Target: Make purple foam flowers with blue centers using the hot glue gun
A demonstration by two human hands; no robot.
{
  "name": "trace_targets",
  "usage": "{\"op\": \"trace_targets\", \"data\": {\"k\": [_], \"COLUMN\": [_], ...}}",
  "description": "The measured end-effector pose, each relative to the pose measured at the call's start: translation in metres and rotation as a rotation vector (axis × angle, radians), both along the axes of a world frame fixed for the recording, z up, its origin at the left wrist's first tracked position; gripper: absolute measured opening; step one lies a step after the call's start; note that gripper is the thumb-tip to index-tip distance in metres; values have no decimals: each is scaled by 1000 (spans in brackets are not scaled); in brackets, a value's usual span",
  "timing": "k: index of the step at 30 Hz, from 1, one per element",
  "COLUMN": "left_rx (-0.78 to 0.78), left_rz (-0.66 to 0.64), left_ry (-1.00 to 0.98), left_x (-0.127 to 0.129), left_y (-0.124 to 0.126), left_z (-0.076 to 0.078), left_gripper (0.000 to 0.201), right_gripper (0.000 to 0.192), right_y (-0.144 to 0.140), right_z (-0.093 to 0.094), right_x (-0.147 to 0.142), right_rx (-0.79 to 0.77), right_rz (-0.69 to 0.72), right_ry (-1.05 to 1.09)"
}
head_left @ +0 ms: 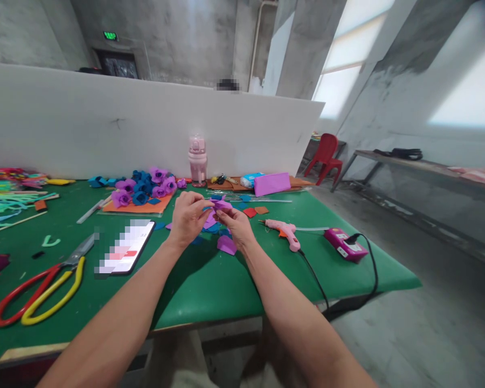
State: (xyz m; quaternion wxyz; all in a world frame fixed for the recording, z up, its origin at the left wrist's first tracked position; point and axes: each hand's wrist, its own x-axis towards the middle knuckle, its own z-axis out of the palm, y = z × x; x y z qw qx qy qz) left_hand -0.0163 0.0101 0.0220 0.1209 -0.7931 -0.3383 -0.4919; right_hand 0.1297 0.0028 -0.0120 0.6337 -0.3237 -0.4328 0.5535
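Between my two hands, over the middle of the green table, is a purple paper petal. My left hand pinches its left side with thumb and forefinger. From the right, the fingers of my right hand close on the same petal. Below them lie loose purple and blue petals, one purple petal nearest me. A red petal and a brown petal rest just beyond my right hand. Further right, a pink glue gun lies on its side with a glue stick in its back.
Red-and-yellow scissors and a phone lie at left. Behind them sit purple and blue paper roses. A pink bottle stands by the white board. The glue gun's cord hangs over the front edge near a purple power strip.
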Motion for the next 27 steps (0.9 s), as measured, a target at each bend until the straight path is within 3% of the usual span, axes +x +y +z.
{"op": "trace_targets", "data": {"k": [17, 21, 24, 27], "left_rx": [45, 20, -150, -575], "left_rz": [-22, -46, -54, -160], "left_ry": [85, -9, -220, -421], "left_x": [-2, -1, 4, 13], "left_y": [0, -2, -4, -4], "left_z": [3, 6, 3, -5], "left_gripper": [11, 11, 14, 17], "right_gripper": [27, 27, 31, 32], "right_y": [-4, 0, 3, 2], "right_z": [3, 1, 0, 1], "right_x": [1, 2, 3, 1], "right_rx": [27, 22, -2, -42], "right_rz": [8, -32, -89, -98], "right_ry": [-80, -48, 39, 107]}}
